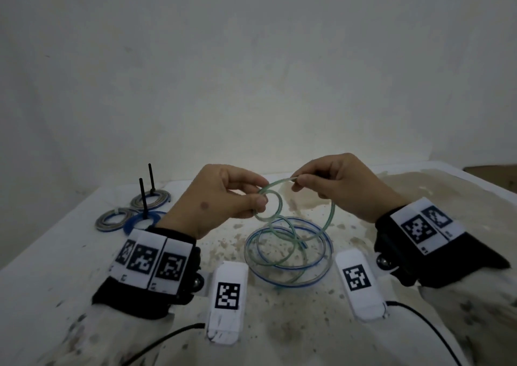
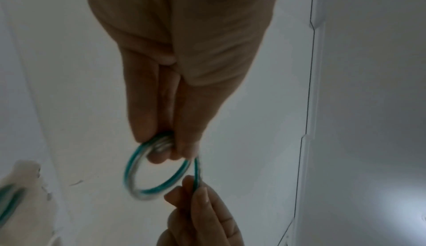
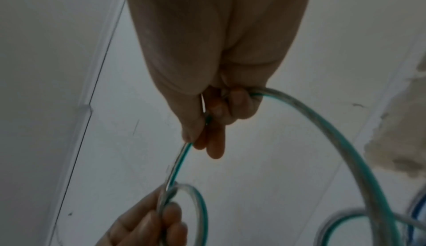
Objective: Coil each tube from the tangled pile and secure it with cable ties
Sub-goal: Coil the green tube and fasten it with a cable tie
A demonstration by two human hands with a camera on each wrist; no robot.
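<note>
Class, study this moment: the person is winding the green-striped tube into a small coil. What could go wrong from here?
1. The left hand pinches the small coil of clear green-striped tube only at its fingertips; if that grip slackens, the springy loops may pop open.
2. The right hand feeds tube that trails into the loose clear blue-striped tube on the stained white table; pulling could drag or snag both.
</note>
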